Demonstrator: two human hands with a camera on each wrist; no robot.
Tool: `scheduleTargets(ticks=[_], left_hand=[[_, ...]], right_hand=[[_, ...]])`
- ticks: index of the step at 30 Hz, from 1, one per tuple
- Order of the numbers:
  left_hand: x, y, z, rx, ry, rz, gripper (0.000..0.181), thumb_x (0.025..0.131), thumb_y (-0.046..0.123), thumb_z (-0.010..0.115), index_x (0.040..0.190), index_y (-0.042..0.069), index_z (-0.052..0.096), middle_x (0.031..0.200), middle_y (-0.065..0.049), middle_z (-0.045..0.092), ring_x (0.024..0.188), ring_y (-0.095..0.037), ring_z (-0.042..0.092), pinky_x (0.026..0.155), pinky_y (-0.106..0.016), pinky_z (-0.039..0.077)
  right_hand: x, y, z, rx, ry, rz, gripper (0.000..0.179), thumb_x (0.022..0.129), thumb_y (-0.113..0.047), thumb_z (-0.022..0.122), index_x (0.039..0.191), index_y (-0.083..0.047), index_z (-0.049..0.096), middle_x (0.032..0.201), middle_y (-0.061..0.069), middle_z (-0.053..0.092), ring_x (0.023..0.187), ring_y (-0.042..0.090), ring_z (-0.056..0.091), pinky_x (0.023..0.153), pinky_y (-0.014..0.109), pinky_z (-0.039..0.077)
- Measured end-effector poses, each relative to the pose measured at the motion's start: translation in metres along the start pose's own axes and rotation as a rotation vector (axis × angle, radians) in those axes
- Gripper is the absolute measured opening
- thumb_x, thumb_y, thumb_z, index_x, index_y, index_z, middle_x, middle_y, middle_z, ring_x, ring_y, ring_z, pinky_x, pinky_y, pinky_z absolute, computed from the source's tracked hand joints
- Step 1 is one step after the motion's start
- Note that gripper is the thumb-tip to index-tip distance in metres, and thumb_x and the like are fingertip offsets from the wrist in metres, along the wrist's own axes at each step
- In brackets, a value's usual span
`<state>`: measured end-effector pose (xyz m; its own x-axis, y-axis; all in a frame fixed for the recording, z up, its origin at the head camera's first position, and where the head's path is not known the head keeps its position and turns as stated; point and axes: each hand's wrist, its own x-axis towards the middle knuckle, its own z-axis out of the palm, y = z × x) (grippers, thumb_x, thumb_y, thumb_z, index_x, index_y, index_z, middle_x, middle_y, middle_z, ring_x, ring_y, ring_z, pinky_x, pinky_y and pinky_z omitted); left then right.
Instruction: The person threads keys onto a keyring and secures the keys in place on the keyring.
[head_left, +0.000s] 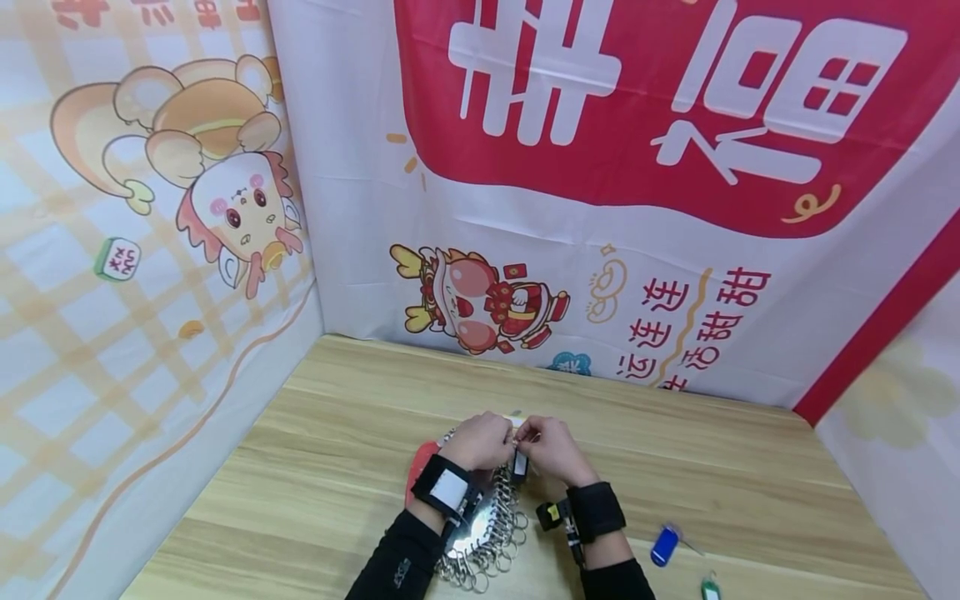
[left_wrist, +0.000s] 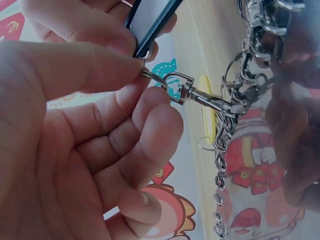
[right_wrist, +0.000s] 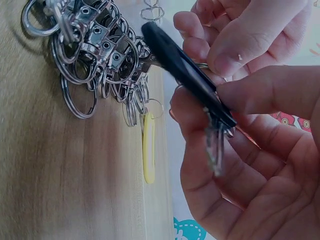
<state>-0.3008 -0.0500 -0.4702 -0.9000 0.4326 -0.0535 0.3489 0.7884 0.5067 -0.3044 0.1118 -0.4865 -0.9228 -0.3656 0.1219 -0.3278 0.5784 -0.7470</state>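
My left hand [head_left: 483, 440] pinches a metal split ring [left_wrist: 156, 78] between thumb and fingers. That ring runs through the loop of a swivel clasp [left_wrist: 205, 98] joined to a bunch of chain and rings. Beside it, my right hand [head_left: 553, 452] holds a black key tag [right_wrist: 182, 67] with a pale label face, thumb pressed against it. The tag's lower end lies close to the split ring. A small metal piece [right_wrist: 215, 142] hangs blurred below the tag. Under the hands, many key rings [head_left: 501, 500] fringe a shiny, mirror-like plate [head_left: 474, 533].
A yellow tag [right_wrist: 149, 150] lies on the wooden table [head_left: 300, 483] beyond the rings. A red object [head_left: 421, 467] sits partly behind my left wrist. To the right lie a blue key tag [head_left: 664, 546] and a green one [head_left: 710, 590]. A printed cloth [head_left: 352, 208] hangs behind the table.
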Motion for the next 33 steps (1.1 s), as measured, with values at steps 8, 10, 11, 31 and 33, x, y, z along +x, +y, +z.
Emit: scheduleTargets(ticks=[8, 10, 11, 31, 33], left_hand=[[-0.0014, -0.0016, 0.0001, -0.026, -0.002, -0.006, 0.033, 0.085, 0.016, 0.058, 0.055, 0.014, 0.044, 0.045, 0.004, 0.044, 0.039, -0.012, 0.053, 0.042, -0.026, 0.036], [-0.001, -0.0028, 0.0004, -0.02, 0.001, 0.0, 0.031, 0.083, 0.013, 0.059, 0.056, 0.014, 0.046, 0.047, 0.003, 0.046, 0.04, -0.012, 0.053, 0.043, -0.027, 0.036], [-0.0008, -0.0033, 0.0005, -0.015, 0.002, 0.003, 0.029, 0.083, 0.012, 0.06, 0.058, 0.015, 0.047, 0.049, 0.003, 0.047, 0.041, -0.012, 0.053, 0.044, -0.027, 0.037], [0.0009, -0.0032, 0.0005, 0.037, 0.036, 0.008, 0.025, 0.091, 0.017, 0.056, 0.066, 0.015, 0.052, 0.058, 0.003, 0.048, 0.048, -0.011, 0.049, 0.047, -0.026, 0.036], [0.0008, -0.0027, 0.0, 0.045, 0.042, 0.003, 0.026, 0.091, 0.017, 0.056, 0.066, 0.014, 0.051, 0.058, 0.003, 0.047, 0.049, -0.012, 0.048, 0.047, -0.026, 0.036]], right_hand=[[0.0, -0.0022, 0.0007, -0.008, 0.003, -0.007, 0.009, 0.084, 0.003, 0.061, 0.081, -0.005, 0.061, 0.072, 0.002, 0.057, 0.063, 0.014, 0.05, 0.055, 0.027, 0.042], [-0.0001, -0.0029, 0.0012, -0.003, 0.006, 0.008, 0.007, 0.085, 0.002, 0.06, 0.082, -0.004, 0.061, 0.071, 0.001, 0.055, 0.061, 0.014, 0.049, 0.054, 0.026, 0.041], [-0.0001, -0.0033, 0.0014, 0.001, 0.008, 0.017, 0.007, 0.086, 0.001, 0.06, 0.082, -0.004, 0.06, 0.07, 0.001, 0.055, 0.06, 0.014, 0.048, 0.053, 0.026, 0.04], [-0.0005, 0.0001, 0.0023, 0.009, 0.011, 0.037, 0.005, 0.087, -0.004, 0.064, 0.084, -0.003, 0.06, 0.069, 0.001, 0.055, 0.055, 0.013, 0.048, 0.048, 0.026, 0.04], [-0.0005, -0.0003, 0.0024, -0.001, 0.01, 0.03, 0.004, 0.086, -0.004, 0.065, 0.083, -0.003, 0.061, 0.07, 0.001, 0.056, 0.057, 0.013, 0.049, 0.049, 0.025, 0.041]])
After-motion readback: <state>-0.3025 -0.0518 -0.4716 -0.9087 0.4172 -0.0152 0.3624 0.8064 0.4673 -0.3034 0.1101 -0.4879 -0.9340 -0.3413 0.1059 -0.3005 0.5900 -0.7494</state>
